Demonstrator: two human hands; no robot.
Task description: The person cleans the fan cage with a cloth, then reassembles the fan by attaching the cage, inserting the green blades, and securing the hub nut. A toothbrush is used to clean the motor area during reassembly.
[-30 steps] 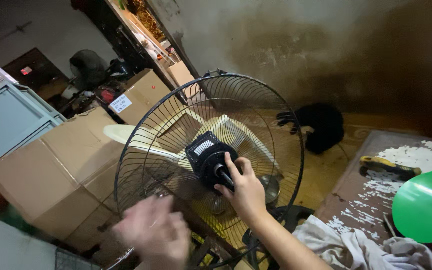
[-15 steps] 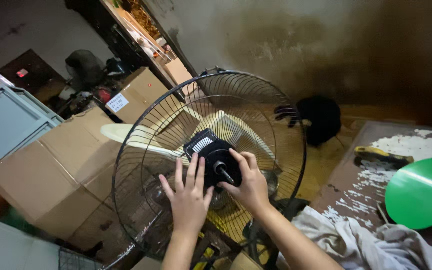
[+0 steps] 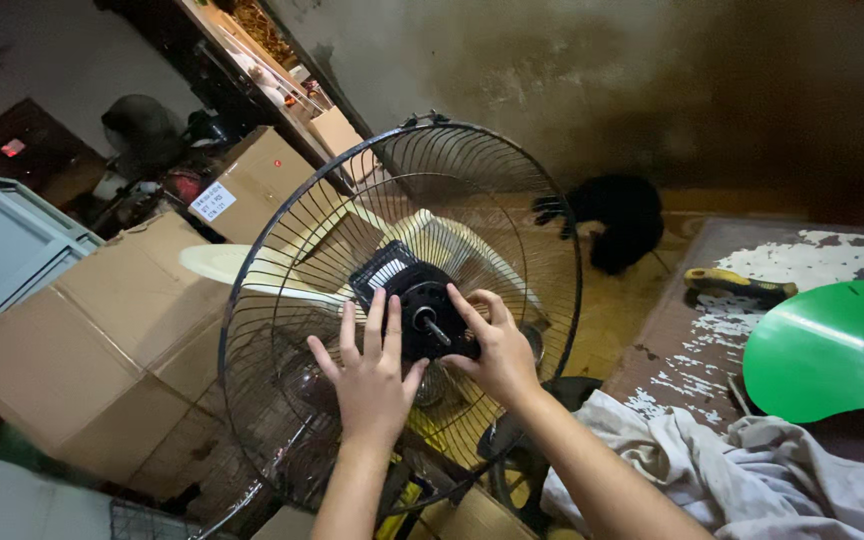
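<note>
So the black fan motor hub (image 3: 420, 318) sits dead centre in the rear wire guard (image 3: 282, 300) of a fan that's been stripped down: no front grille, no blade mounted, just the bare metal shaft (image 3: 432, 328) poking out toward the person. The whole guard stands tilted, upright-ish, in the middle of the room between the cardboard boxes (image 3: 102, 330) and the tabletop (image 3: 692, 350).

Both hands are on it. The left hand (image 3: 372, 375) is spread flat with fingers open, pressed against the hub's left side and the wires next to it, bracing more than grabbing. The right hand (image 3: 497, 350) has its fingers curled around the hub's right edge, thumb near the shaft, so it's gripping the hub housing, not clenched tight as far as I can see.

Looks to me like they're at the stage of working the motor hub itself, steadying it and feeling around the shaft area. I'd guess the next move needs one hand to keep the guard from wobbling while the other turns or pulls at whatever sits around the shaft, since that wire cage will flex and swing if it's let go.

Around it: a green fan blade (image 3: 832, 350) lying on the peeling tabletop, a yellow-handled tool (image 3: 737, 284) behind it, a crumpled grey cloth (image 3: 742, 480) in front, and a pale plastic chair (image 3: 252, 275) seen through the wires
</note>
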